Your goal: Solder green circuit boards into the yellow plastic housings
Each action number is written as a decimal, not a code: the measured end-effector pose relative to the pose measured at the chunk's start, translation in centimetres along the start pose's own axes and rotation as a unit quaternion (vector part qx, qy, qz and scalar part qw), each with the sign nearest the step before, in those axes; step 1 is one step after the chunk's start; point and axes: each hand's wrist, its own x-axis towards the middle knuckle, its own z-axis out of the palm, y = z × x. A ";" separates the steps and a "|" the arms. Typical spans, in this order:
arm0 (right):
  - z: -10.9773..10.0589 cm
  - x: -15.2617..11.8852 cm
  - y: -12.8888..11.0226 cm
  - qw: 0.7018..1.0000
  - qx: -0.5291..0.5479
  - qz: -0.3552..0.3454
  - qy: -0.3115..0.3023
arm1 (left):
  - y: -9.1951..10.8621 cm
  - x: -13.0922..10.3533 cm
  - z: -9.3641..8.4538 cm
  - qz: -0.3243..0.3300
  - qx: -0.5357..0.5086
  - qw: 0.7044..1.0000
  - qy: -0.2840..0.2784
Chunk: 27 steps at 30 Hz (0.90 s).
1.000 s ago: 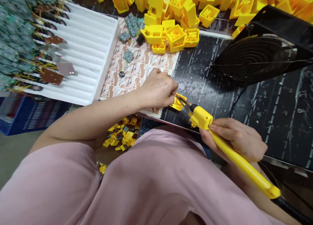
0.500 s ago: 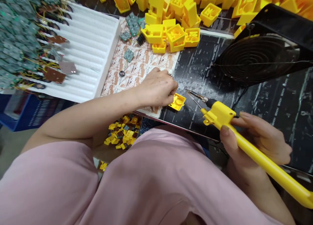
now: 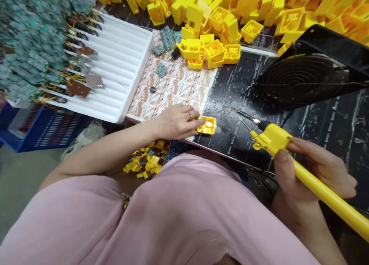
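My left hand (image 3: 178, 120) lies at the table's near edge, its fingers at the left side of a small yellow plastic case (image 3: 203, 130). One fingertip reaches over the case's rim. Inside sits a bright, pale round piece (image 3: 208, 124), too small to make out fully. My right hand (image 3: 314, 165) is closed around the handle of a yellow soldering gun (image 3: 319, 186). Its metal tip (image 3: 245, 115) and a thin feed tube beside it point left, apart from the case.
A white foam tray (image 3: 123, 65) at left bears piled green circuit boards (image 3: 34, 45) with wires. Loose boards (image 3: 162, 70) and a small round part (image 3: 152, 89) lie nearby. Yellow cases (image 3: 215, 51) heap at the back. A black fan (image 3: 302, 76) stands at right; a blue crate (image 3: 54, 130) is below left.
My left hand has gone from a curled position over the case to lying lower at its left side. A pale round piece now shows in the case. The view has shifted slightly.
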 end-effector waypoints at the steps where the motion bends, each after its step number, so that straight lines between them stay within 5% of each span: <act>1: 0.1 0.1 0.0 0.999 0.006 -0.031 0.004 | 0.2 -1.3 -1.1 0.000 -0.006 1.000 -0.026; 5: 0.8 0.9 -0.3 0.997 0.017 -0.079 0.005 | -1.0 -5.1 -6.2 0.016 -0.143 0.977 -0.160; 7: 1.0 1.1 -0.7 0.996 0.016 -0.081 0.014 | -3.4 -4.1 -6.8 -0.033 -0.175 0.975 -0.136; 11: 1.2 1.0 -1.5 0.998 0.000 -0.062 0.013 | -11.0 3.7 -3.3 -0.177 -0.142 0.970 0.083; 13: 1.1 0.6 -1.5 0.999 -0.001 -0.052 0.012 | -13.9 7.9 -1.3 -0.219 -0.132 0.957 0.138; 15: 1.0 0.3 -1.1 0.999 0.011 -0.051 0.016 | -14.6 10.5 -0.1 -0.262 -0.114 0.947 0.147; 17: 0.9 0.1 -0.6 0.998 0.017 -0.051 0.022 | -13.0 10.9 0.2 -0.271 -0.116 0.950 0.106; 21: 0.6 0.4 -0.8 0.999 0.025 -0.024 0.016 | -5.5 7.9 -0.5 -0.181 -0.208 0.961 -0.008; 24: 0.8 1.0 -2.0 0.998 0.062 0.027 0.009 | -1.1 5.5 -0.1 -0.172 -0.322 0.929 0.069; 27: 1.2 1.4 -2.8 0.994 0.092 0.024 -0.043 | 0.1 3.7 1.2 -0.202 -0.403 0.880 0.148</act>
